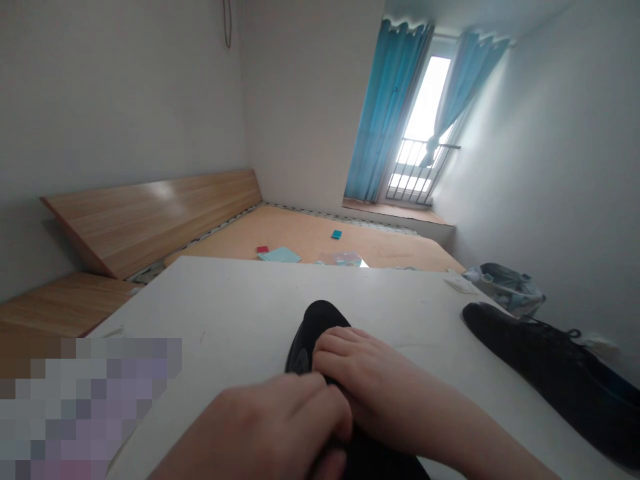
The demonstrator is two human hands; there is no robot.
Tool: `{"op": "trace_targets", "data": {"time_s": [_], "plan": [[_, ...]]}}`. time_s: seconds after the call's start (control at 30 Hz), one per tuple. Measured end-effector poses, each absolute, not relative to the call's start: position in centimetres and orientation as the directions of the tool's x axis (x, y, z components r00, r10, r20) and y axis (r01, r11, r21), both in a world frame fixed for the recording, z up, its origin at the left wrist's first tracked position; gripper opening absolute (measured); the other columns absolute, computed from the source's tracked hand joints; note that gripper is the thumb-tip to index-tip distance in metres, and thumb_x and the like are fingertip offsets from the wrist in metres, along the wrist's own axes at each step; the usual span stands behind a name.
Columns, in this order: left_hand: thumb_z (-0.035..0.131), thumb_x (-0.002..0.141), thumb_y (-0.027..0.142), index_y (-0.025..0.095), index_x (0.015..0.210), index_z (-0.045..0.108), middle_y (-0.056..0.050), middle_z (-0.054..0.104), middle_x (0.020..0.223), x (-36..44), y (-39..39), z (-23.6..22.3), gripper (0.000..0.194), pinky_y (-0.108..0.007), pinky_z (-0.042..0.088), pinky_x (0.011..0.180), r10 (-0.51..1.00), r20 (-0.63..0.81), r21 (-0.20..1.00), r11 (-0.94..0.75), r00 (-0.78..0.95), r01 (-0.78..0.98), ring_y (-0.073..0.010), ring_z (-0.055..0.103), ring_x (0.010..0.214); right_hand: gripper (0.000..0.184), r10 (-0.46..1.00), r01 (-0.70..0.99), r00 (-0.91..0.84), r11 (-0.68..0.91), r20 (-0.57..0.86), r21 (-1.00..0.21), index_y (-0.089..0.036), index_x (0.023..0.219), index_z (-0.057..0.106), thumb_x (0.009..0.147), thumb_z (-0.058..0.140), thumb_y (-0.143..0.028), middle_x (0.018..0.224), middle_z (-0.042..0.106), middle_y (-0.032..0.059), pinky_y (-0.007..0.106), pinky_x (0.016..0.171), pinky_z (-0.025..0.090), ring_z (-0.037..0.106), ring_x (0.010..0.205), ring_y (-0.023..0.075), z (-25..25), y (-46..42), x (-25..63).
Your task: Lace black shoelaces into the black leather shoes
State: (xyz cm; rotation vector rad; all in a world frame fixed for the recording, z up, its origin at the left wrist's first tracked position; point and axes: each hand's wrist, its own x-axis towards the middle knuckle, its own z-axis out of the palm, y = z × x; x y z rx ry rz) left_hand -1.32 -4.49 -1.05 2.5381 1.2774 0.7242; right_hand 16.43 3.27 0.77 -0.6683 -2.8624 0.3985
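Observation:
A black shoe (313, 330) lies on the white table (230, 313), toe pointing away from me. My left hand (280, 427) is curled closed over its near part, fingers folded against the shoe. My right hand (370, 380) lies across the shoe's top with its fingers bent and pressed onto it, touching the left hand. What the fingertips pinch is hidden. A second black shoe (550, 373) with laces rests on the table's right side, apart from both hands.
Beyond the table is a bare wooden bed frame (320, 237) with a headboard (150, 213), small coloured items (280, 255) and a clear bag on it. A grey bag (505, 287) sits right. Blue curtains (387, 113) flank a barred window. A blurred patch covers the lower left.

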Motion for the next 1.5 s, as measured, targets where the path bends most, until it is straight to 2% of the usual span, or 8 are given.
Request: {"op": "trace_targets", "data": {"time_s": [0.27,0.4,0.5,0.63,0.83,1.03,1.2,1.5], "plan": [[0.040,0.084,0.014,0.024,0.107,0.055,-0.002,0.066,0.104,-1.4,-3.5,-0.2,0.029,-0.031,0.050,0.078,0.911,0.201,0.451,-0.412,0.360,0.792,-0.0197,0.063,0.093,0.036,0.679,-0.128,-0.691,0.223,0.248,-0.967,-0.017,0.089,0.062,0.098,0.043,-0.047,0.084,0.061,0.0035,0.031,0.078,0.049,0.062,0.084,0.0175,2.5,5.8,18.0],[0.052,0.082,0.021,0.023,0.099,0.062,-0.004,0.065,0.106,-0.7,-3.3,0.4,0.020,-0.039,0.049,0.088,0.915,0.004,0.429,-0.366,0.403,0.826,-0.0240,0.061,0.098,0.036,0.747,-0.293,-0.633,0.010,0.202,-0.956,-0.019,0.071,0.049,0.090,0.055,-0.050,0.066,0.052,-0.0037,0.022,0.045,0.038,0.049,0.044,0.0081,3.2,6.9,19.1],[0.064,0.076,0.028,0.021,0.094,0.064,-0.007,0.064,0.108,-0.2,-2.9,0.7,0.020,-0.044,0.048,0.089,0.930,-0.100,0.360,-0.297,0.353,0.884,-0.0293,0.057,0.102,0.039,0.854,0.143,-0.509,0.204,0.104,-0.969,-0.020,0.073,0.046,0.092,0.045,-0.055,0.064,0.048,-0.0043,0.021,0.038,0.027,0.037,0.039,0.0064,3.3,9.0,20.6],[0.062,0.071,0.023,0.018,0.099,0.061,-0.009,0.062,0.107,0.1,-2.8,0.3,0.029,-0.044,0.046,0.087,0.950,-0.087,0.329,-0.255,0.299,0.909,-0.0306,0.053,0.104,0.032,0.867,0.831,-0.445,0.306,-0.224,-0.465,-0.020,0.077,0.053,0.093,0.042,-0.045,0.072,0.054,0.0002,0.025,0.051,0.040,0.050,0.053,0.0117,1.3,11.8,22.3],[0.062,0.070,0.026,0.020,0.091,0.057,-0.007,0.060,0.097,-0.1,-2.7,-0.4,0.022,-0.044,0.042,0.082,0.970,-0.026,0.372,-0.213,0.240,0.904,-0.0309,0.052,0.099,0.029,0.787,0.902,-0.433,0.377,-0.440,-0.212,-0.015,0.098,0.071,0.084,0.059,-0.038,0.102,0.069,0.0162,0.049,0.087,0.045,0.063,0.100,0.0360,-0.7,11.5,22.1],[0.054,0.079,0.029,0.022,0.092,0.057,-0.005,0.059,0.091,-0.3,-2.5,-1.1,0.015,-0.037,0.041,0.069,0.980,0.027,0.403,-0.189,0.195,0.895,-0.0276,0.056,0.087,0.081,0.553,0.690,-0.719,0.493,-0.422,-0.530,-0.027,0.149,0.026,0.083,0.055,-0.064,0.146,0.045,0.0102,0.037,0.101,0.039,0.052,0.122,0.0267,1.0,8.5,20.3],[0.039,0.090,0.024,0.024,0.099,0.057,-0.003,0.063,0.086,-0.6,-2.5,-1.3,0.020,-0.034,0.040,0.063,0.959,0.089,0.347,-0.284,0.270,0.894,-0.0255,0.061,0.081,0.062,0.507,0.697,-0.717,0.504,-0.478,-0.510,-0.020,0.122,0.047,0.081,0.056,-0.066,0.110,0.064,0.0094,0.035,0.080,0.045,0.061,0.091,0.0245,0.3,8.0,19.1],[0.031,0.091,0.012,0.025,0.111,0.045,0.000,0.062,0.092,-1.6,-1.8,-2.2,0.027,-0.024,0.040,0.050,0.863,0.396,0.284,-0.440,0.314,0.852,-0.0137,0.060,0.057,0.051,0.303,0.627,-0.778,0.441,-0.551,-0.642,-0.019,0.111,0.057,0.073,0.074,-0.048,0.109,0.063,0.0058,0.032,0.087,0.046,0.060,0.099,0.0225,-0.3,10.2,20.6]]}}
